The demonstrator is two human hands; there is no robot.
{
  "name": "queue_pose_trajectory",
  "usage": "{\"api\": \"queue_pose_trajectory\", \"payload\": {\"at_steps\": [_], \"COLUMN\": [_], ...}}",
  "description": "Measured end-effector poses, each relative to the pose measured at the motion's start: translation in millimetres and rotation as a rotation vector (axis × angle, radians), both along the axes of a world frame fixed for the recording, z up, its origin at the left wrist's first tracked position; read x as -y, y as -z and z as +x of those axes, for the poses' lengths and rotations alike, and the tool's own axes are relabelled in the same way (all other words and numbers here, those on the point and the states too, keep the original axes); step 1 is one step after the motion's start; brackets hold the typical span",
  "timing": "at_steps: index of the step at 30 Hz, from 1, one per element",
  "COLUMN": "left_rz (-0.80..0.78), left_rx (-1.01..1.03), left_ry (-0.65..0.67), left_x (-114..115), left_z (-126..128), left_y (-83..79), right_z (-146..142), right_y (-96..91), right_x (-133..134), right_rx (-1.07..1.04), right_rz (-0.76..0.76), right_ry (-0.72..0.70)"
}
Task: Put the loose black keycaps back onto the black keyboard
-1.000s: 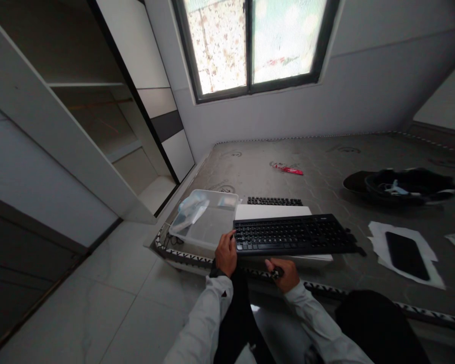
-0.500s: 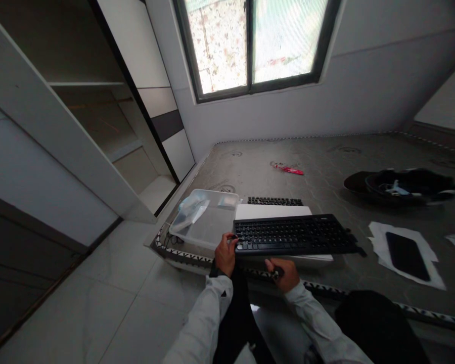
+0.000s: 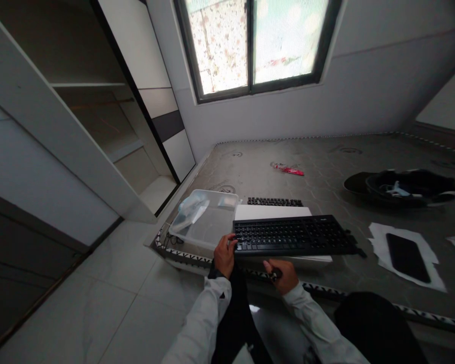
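A black keyboard point(image 3: 293, 235) lies on a white flat board point(image 3: 273, 212) near the front edge of a grey mattress point(image 3: 326, 167). My left hand point(image 3: 224, 254) grips the keyboard's left end, fingers curled over its edge. Just below the keyboard's front edge, my right hand point(image 3: 280, 274) is closed round a small dark object point(image 3: 275, 275) that I cannot make out. Behind the board, a second black keyboard point(image 3: 275, 201) shows in part.
A clear plastic box point(image 3: 205, 220) with bags stands left of the keyboard. A black phone point(image 3: 407, 255) lies on white paper to the right, a black cap point(image 3: 402, 184) behind it, a red packet point(image 3: 290, 170) farther back. An open wardrobe point(image 3: 72, 116) stands on the left.
My left hand has shifted slightly on the keyboard's left end. The right hand keeps its closed grip in the same place.
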State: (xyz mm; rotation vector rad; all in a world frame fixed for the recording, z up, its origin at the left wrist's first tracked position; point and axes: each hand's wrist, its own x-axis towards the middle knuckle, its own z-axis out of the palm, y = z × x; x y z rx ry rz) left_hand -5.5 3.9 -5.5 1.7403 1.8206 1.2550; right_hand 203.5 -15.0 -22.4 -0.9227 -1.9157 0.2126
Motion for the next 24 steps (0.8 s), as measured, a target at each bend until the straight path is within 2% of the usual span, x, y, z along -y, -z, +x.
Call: {"api": "queue_pose_trajectory", "payload": {"at_steps": [5,8,11,14,16,18,21,24], "left_rz": [0.024,0.000,-0.028,-0.033,-0.033,-0.032,-0.037,-0.053], "left_rx": [-0.020,-0.016,-0.048,-0.101,-0.127,-0.146,-0.163,-0.178], "left_ry": [0.001,-0.033,-0.103,-0.137,-0.129,-0.127,-0.131,-0.085], "left_x": [4.6,7.4,9.8,11.2,10.8,8.9,3.2,-7.9], "left_z": [-3.5,-7.0,-9.1,-8.2,-6.7,-5.2,-3.8,-2.2], "left_y": [0.2,0.6,-2.3,-7.6,-10.4,-11.9,-14.1,-22.5], "right_z": [-1.3,6.7,28.8,67.4,99.3,132.2,176.1,207.3], "right_y": [-4.6,-13.4,-26.2,-36.2,-37.1,-31.4,-10.7,15.7], "right_x": [1.9,-2.6,-13.1,-25.5,-32.4,-37.9,-46.6,-58.1], "right_rx": [0.058,0.126,0.190,0.190,0.136,0.047,-0.064,-0.113], "right_rz": [0.034,0.069,0.115,0.159,0.129,0.023,-0.112,-0.192], "right_ry": [0.016,0.033,0.077,0.182,0.302,0.467,0.803,1.115]}}
